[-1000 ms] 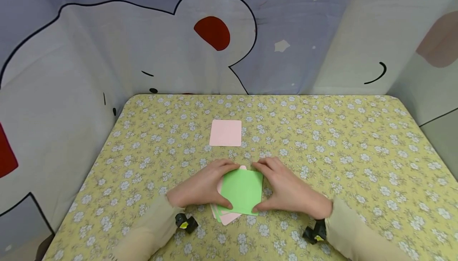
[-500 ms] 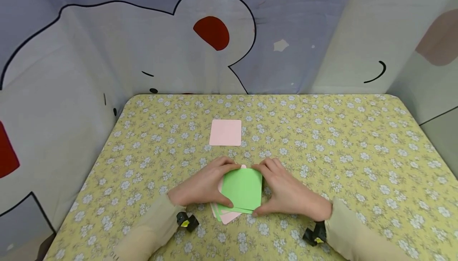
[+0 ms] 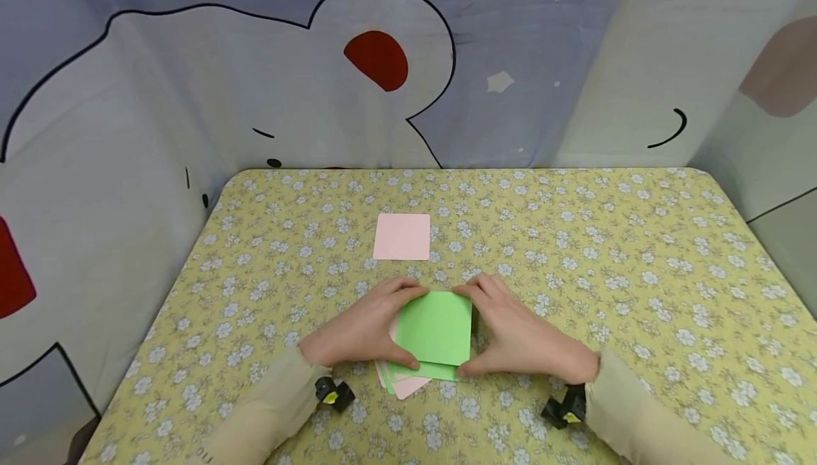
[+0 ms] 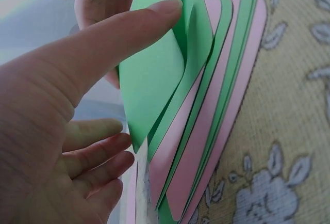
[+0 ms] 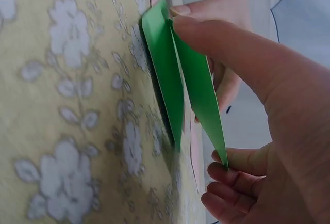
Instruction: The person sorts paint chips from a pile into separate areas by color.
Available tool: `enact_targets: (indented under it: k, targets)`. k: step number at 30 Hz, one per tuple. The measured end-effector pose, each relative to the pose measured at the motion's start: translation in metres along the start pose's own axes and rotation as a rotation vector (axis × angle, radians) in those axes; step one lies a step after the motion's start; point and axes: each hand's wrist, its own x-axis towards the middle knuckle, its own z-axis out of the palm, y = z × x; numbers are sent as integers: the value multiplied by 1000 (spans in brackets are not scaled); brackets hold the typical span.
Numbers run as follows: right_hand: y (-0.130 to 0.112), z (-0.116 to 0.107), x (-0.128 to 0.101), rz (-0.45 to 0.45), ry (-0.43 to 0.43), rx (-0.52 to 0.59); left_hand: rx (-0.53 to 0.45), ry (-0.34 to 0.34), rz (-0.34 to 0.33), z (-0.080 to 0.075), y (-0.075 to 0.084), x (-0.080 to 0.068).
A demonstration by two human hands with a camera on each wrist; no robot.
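Note:
A green card (image 3: 435,328) is held just above a fanned stack of pink and green cards (image 3: 402,382) near the table's front edge. My left hand (image 3: 398,327) pinches its left side, thumb at the near edge and fingers at the far edge. My right hand (image 3: 475,334) pinches its right side the same way. In the left wrist view my thumb (image 4: 154,17) lies on the green card (image 4: 154,79), which bows up off the stack (image 4: 216,110). The right wrist view shows the green card (image 5: 198,87) lifted off the cloth between my thumb (image 5: 216,38) and fingers (image 5: 227,182).
A single pink card (image 3: 402,236) lies flat farther back on the yellow flowered tablecloth (image 3: 606,273). Printed fabric walls (image 3: 191,96) close off the back and both sides. Small black cameras (image 3: 332,393) sit on my wrists.
Both hands have shifted the top green card slightly away from me and raised it. It now covers the pink corner that showed at the stack's far edge.

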Motion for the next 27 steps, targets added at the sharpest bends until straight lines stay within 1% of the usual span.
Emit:
enact_targets:
  k: [5, 10, 15, 20, 27]
  targets:
    - [2, -6, -1, 26, -10, 37, 23, 4, -1, 1, 0, 2]
    - [4, -12, -3, 46, -8, 73, 33, 23, 18, 1, 2, 3]
    - [7, -17, -2, 50, 14, 76, 1, 41, 35, -1, 4, 7]
    - [10, -20, -4, 72, 24, 72, -9, 50, 30, -5, 6, 13]
    - [18, -26, -7, 106, 59, 42, 4, 71, 19, -8, 13, 26]
